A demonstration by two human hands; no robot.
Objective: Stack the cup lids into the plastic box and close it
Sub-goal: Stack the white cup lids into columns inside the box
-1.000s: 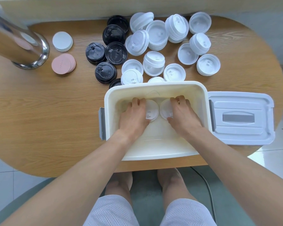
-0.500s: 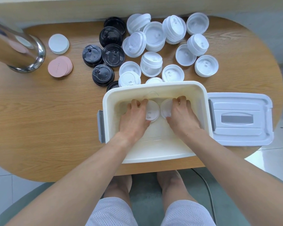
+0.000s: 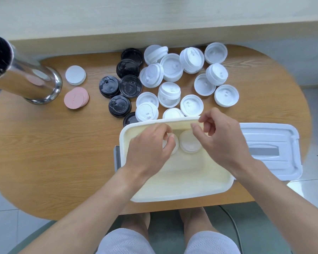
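The fingers (image 3: pixel 206 125) of the right hand (image 3: pixel 222 136) are loosely curled and hold nothing. This hand has risen from the box floor, where it rested on a lid half a second ago, and now hangs above the far rim. The lid it left, a white lid (image 3: pixel 190 142), lies flat and uncovered on the floor near the far wall.

The left hand (image 3: pixel 151 145) remains low inside the box. Its fingers (image 3: pixel 166 136) curl down onto a second white lid (image 3: pixel 174 146), just beside the first. Whether they grip that lid or only press it cannot be determined, since the hand covers most of it.

Both lids sit inside the plastic box (image 3: pixel 182 193), which stands at the near edge of the counter (image 3: pixel 53 153). The box lid (image 3: pixel 270 151) lies flat to the right of the box.

Judgement: the first pair of lids is placed, and the right hand is free for the next pickup. The remaining white lids (image 3: pixel 171 66) and the black lids (image 3: pixel 130 86) lie on the counter beyond the far rim, so most of the stacking remains. Closing is not yet due.

Further left stand a steel cylinder (image 3: pixel 26 77), a white disc (image 3: pixel 75 75) and a pile of pink discs (image 3: pixel 75 98).
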